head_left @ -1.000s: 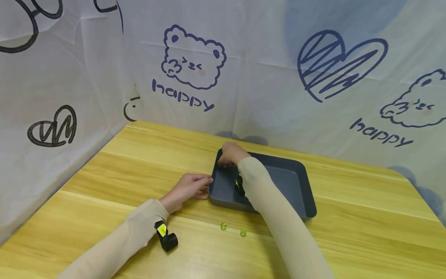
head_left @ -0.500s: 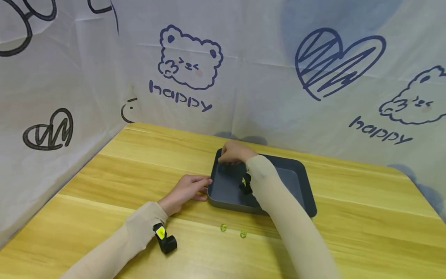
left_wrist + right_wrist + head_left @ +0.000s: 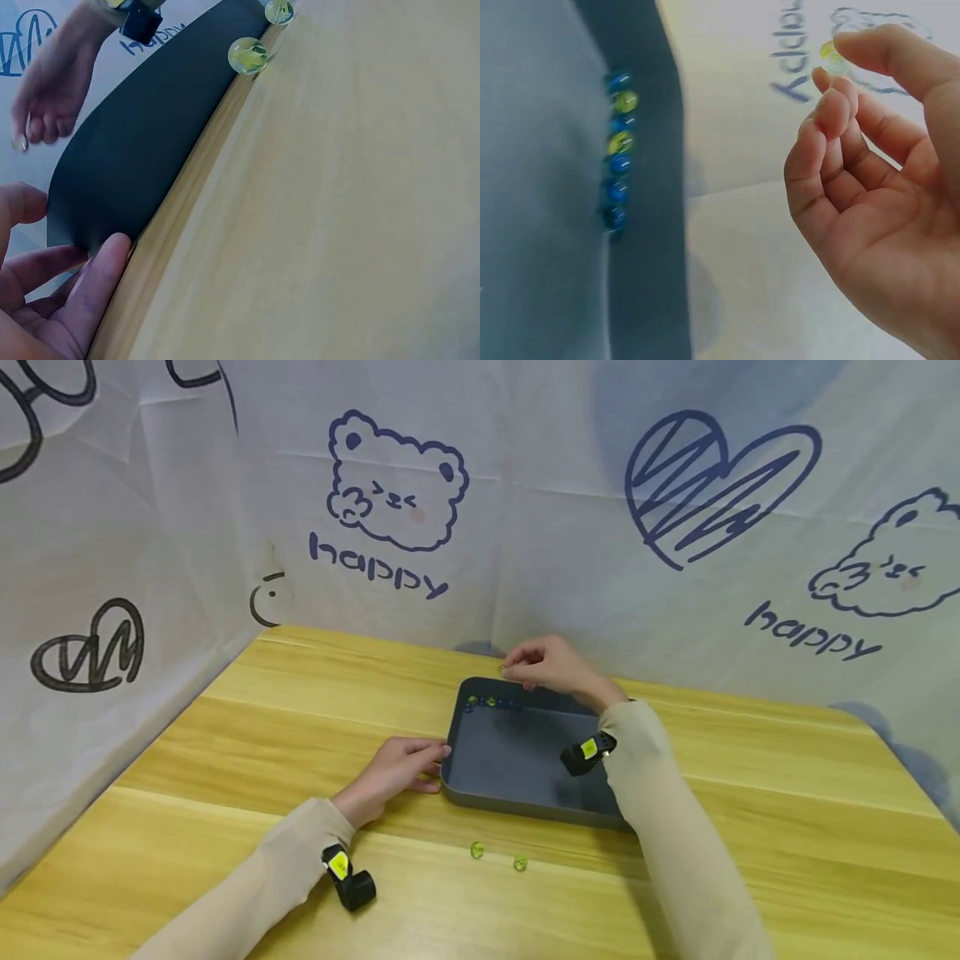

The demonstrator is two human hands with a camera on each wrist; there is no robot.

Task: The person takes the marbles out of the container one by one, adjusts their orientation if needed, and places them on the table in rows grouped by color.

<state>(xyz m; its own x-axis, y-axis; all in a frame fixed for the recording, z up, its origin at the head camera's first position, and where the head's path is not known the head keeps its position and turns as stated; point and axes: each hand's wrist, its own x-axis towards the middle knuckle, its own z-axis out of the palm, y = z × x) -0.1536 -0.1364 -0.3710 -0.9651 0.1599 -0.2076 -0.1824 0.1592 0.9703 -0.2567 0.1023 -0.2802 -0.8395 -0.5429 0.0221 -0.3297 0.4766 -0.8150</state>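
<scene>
My right hand point(image 3: 558, 667) is raised over the back rim of a dark grey rectangular tray point(image 3: 510, 760). It pinches a clear marble with yellow-green inside point(image 3: 828, 51) between thumb and forefinger. Inside the tray, blue marbles point(image 3: 617, 190) and yellow-green marbles point(image 3: 624, 101) line up along the back wall, near the left corner. My left hand point(image 3: 393, 772) lies on the table with its fingertips touching the tray's left side, fingers loosely extended. In front of the tray, two yellow-green marbles point(image 3: 477, 850) rest apart on the wood.
The wooden table point(image 3: 225, 777) extends to both sides of the tray. A white cloth point(image 3: 510, 527) with printed bears and hearts hangs behind it and at the left. Each wrist wears a small black camera point(image 3: 351, 878).
My right hand has lifted from the tray's back left corner and shifted right, uncovering the marble row; a marble now shows in its fingertips. The left hand stays at the tray.
</scene>
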